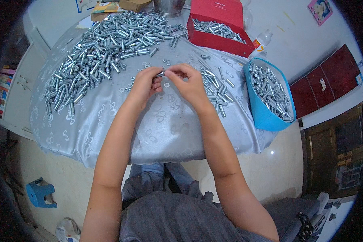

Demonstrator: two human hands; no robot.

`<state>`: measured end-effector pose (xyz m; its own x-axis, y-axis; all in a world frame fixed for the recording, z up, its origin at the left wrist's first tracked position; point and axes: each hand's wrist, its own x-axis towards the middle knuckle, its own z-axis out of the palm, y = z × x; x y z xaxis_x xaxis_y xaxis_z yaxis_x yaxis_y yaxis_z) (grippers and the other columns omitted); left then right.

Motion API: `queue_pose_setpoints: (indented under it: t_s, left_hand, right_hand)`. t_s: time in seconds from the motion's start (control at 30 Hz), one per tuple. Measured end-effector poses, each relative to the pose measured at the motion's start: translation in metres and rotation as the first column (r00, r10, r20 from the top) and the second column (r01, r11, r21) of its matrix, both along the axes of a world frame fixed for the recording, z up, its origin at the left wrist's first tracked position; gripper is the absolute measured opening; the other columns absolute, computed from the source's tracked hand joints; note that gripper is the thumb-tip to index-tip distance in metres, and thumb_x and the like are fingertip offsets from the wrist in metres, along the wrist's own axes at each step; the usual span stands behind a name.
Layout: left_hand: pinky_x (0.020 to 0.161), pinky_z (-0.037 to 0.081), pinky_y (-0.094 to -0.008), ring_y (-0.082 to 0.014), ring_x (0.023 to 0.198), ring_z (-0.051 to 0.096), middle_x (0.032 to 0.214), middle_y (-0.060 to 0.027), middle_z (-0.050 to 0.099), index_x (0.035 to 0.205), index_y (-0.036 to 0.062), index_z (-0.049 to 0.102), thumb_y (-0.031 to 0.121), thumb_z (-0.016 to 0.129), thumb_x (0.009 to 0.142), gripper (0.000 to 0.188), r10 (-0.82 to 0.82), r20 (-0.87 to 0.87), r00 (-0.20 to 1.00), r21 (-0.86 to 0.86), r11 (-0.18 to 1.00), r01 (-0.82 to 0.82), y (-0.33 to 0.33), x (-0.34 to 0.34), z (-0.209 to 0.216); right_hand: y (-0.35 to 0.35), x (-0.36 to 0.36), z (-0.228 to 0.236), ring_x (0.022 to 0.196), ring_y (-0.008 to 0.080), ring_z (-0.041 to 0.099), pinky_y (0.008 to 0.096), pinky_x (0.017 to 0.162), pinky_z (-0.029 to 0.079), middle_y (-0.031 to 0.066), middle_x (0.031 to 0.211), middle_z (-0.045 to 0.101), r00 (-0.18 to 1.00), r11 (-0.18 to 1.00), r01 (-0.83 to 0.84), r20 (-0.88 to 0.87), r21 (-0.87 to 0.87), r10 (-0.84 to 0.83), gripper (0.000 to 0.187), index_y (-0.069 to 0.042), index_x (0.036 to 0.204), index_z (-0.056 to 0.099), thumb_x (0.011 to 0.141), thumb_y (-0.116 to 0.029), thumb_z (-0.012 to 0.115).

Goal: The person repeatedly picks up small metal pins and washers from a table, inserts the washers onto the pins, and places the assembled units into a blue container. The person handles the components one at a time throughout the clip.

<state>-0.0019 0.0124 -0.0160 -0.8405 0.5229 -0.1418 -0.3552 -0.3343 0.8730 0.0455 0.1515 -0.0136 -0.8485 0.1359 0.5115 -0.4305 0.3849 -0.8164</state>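
Between my hands is a small silvery metal anchor bolt (pixel 160 74). My left hand (pixel 145 85) is closed around it, fingers curled and thumb on top. The thumb and forefinger of my right hand (pixel 186 83) pinch together at the bolt's right end; whether a small nut or washer is between those fingertips is hidden. Just below the fingers lies a flat washer (pixel 166 85), and loose nuts (pixel 168 63) are scattered beyond and left of my hands. A smaller group of metal bolts (pixel 219 90) rests to the right of my right hand.
A large heap of metal bolts (pixel 109 48) covers the table's far left. Behind on the right stands an open red box (pixel 220 43) of bolts, beside a plastic bottle (pixel 263 40). A blue fabric bin (pixel 266 115) full of bolts sits at the right edge of the grey tablecloth (pixel 165 139).
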Motion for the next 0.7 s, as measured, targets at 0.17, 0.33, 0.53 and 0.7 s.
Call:
queue_pose_setpoints:
  t_s: [0.17, 0.33, 0.53, 0.7]
  left_hand:
    - [0.047, 0.029, -0.0221, -0.0057, 0.052, 0.031, 0.059, 0.0061, 0.032, 0.075, 0.0107, 0.049, 0.031, 0.055, 0.082, 0.022, -0.040, -0.055, 0.998, -0.077, 0.996, 0.036, 0.000, 0.002, 0.000]
    - [0.048, 0.029, -0.0217, -0.0054, 0.053, 0.032, 0.059, 0.0066, 0.034, 0.074, 0.0103, 0.051, 0.035, 0.056, 0.081, 0.026, -0.078, -0.064, 0.995, -0.141, 0.988, 0.068, 0.000, 0.007, 0.009]
    - [0.047, 0.030, -0.0214, -0.0051, 0.051, 0.032, 0.058, 0.0062, 0.034, 0.078, 0.0060, 0.054, 0.033, 0.054, 0.083, 0.027, -0.138, -0.123, 0.983, -0.192, 0.975, 0.113, 0.000, 0.004, 0.006]
    - [0.046, 0.030, -0.0212, -0.0052, 0.049, 0.030, 0.055, 0.0060, 0.032, 0.080, 0.0030, 0.056, 0.029, 0.052, 0.084, 0.026, -0.100, -0.077, 0.992, -0.204, 0.976, 0.083, 0.004, 0.007, 0.014]
  right_hand:
    - [-0.001, -0.001, -0.003, 0.065, 0.0120, 0.051, 0.0234, 0.059, 0.039, 0.0052, 0.075, 0.058, 1.000, 1.000, 0.000, 0.012, 0.006, 0.000, 0.018, -0.002, 0.083, 0.063, 0.075, -0.018, 0.063]
    - [0.001, 0.000, -0.001, 0.066, 0.0116, 0.052, 0.0234, 0.060, 0.039, 0.0049, 0.074, 0.059, 0.998, 0.999, -0.021, 0.063, -0.047, 0.023, 0.019, -0.001, 0.084, 0.063, 0.074, -0.018, 0.063]
    - [0.026, 0.012, 0.018, 0.062, 0.0138, 0.054, 0.0252, 0.059, 0.041, 0.0079, 0.072, 0.061, 0.974, 0.976, 0.177, 0.118, 0.126, -0.192, 0.019, -0.004, 0.081, 0.066, 0.071, -0.020, 0.064]
    - [0.091, 0.044, 0.031, 0.067, 0.0250, 0.060, 0.0332, 0.062, 0.046, 0.0147, 0.072, 0.062, 0.729, 0.738, 0.344, 0.330, 0.581, -0.600, 0.017, -0.009, 0.079, 0.067, 0.066, -0.021, 0.065]
